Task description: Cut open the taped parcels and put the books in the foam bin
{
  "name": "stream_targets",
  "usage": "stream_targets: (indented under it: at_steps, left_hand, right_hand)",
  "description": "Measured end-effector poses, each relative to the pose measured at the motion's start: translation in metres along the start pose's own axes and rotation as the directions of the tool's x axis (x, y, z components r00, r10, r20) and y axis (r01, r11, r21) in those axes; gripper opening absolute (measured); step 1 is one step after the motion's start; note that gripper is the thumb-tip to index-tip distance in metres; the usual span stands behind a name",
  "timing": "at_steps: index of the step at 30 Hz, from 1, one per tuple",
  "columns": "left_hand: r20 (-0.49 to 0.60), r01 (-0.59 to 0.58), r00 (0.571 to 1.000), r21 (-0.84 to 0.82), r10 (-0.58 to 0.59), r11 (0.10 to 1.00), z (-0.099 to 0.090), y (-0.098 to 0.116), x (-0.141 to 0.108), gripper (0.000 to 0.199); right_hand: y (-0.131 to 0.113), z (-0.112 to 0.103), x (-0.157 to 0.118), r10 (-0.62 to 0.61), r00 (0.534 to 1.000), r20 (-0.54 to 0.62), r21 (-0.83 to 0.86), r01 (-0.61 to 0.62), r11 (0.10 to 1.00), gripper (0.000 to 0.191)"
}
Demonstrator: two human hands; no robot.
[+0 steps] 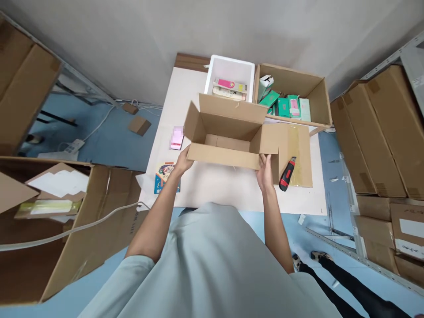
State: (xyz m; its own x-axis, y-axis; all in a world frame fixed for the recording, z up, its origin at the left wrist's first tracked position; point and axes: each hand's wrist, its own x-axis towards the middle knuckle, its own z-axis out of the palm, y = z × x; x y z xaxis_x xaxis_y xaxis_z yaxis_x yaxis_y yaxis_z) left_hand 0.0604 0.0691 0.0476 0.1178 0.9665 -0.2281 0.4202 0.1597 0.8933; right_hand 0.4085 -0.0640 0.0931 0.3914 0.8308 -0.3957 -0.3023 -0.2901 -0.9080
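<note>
An open cardboard box [221, 153] with its flaps spread sits in front of me at the middle of the table. My left hand [184, 161] grips its near left corner. At the near right corner my right hand [264, 170] holds the box, with the fingers partly hidden by the flap. To the right, a red and black utility knife [287, 174] lies on a flat piece of cardboard [300, 154] with tape across it. A pink item [177, 137] and a colourful printed card [165, 177] lie left of the box.
Behind the box stand a white bin [212, 77] and a carton [318, 97] holding green packets. A large open carton [109, 212] stands at the left, with a white cable [82, 226] across it. Stacked boxes [371, 137] fill a rack at the right. Another person's legs [344, 282] show lower right.
</note>
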Motion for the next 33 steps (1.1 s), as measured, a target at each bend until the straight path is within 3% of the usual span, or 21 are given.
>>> stream_targets:
  at_steps: [5, 9, 14, 20, 23, 26, 30, 33]
  left_hand:
    - [-0.076, 0.19, 0.979, 0.034, -0.187, 0.981, -0.006, -0.06, -0.054, 0.083]
    - [-0.23, 0.259, 0.95, 0.207, -0.211, 0.943, -0.034, -0.105, -0.099, 0.068]
    - [-0.307, 0.315, 0.927, 0.332, -0.214, 0.889, -0.079, -0.145, -0.119, 0.076]
    - [-0.199, 0.371, 0.926, 0.317, -0.321, 0.873, -0.114, -0.184, -0.116, 0.088]
    - [-0.135, 0.347, 0.938, 0.323, -0.32, 0.881, -0.125, -0.199, -0.117, 0.088]
    - [-0.069, 0.304, 0.952, 0.342, -0.299, 0.889, -0.133, -0.21, -0.118, 0.085]
    - [0.026, 0.231, 0.964, 0.401, -0.263, 0.886, -0.14, -0.218, -0.115, 0.079]
    - [0.107, 0.16, 0.968, 0.441, -0.228, 0.883, -0.137, -0.219, -0.109, 0.078]
  right_hand:
    - [0.048, -0.022, -0.017, 0.119, 0.991, -0.061, 0.029, -0.117, 0.993, 0.091]
    - [0.079, -0.005, -0.041, 0.254, 0.967, 0.011, -0.108, -0.251, 0.962, 0.087]
    - [0.096, 0.055, -0.06, 0.352, 0.923, 0.158, -0.271, -0.302, 0.914, 0.073]
    - [0.124, 0.15, -0.065, 0.458, 0.847, 0.27, -0.403, -0.333, 0.853, 0.037]
    - [0.152, 0.2, -0.067, 0.538, 0.797, 0.273, -0.489, -0.367, 0.791, 0.026]
    - [0.181, 0.244, -0.068, 0.582, 0.776, 0.242, -0.54, -0.39, 0.746, 0.02]
    - [0.213, 0.279, -0.069, 0.58, 0.793, 0.189, -0.563, -0.396, 0.725, 0.016]
    - [0.226, 0.283, -0.068, 0.544, 0.83, 0.127, -0.566, -0.389, 0.727, 0.02]
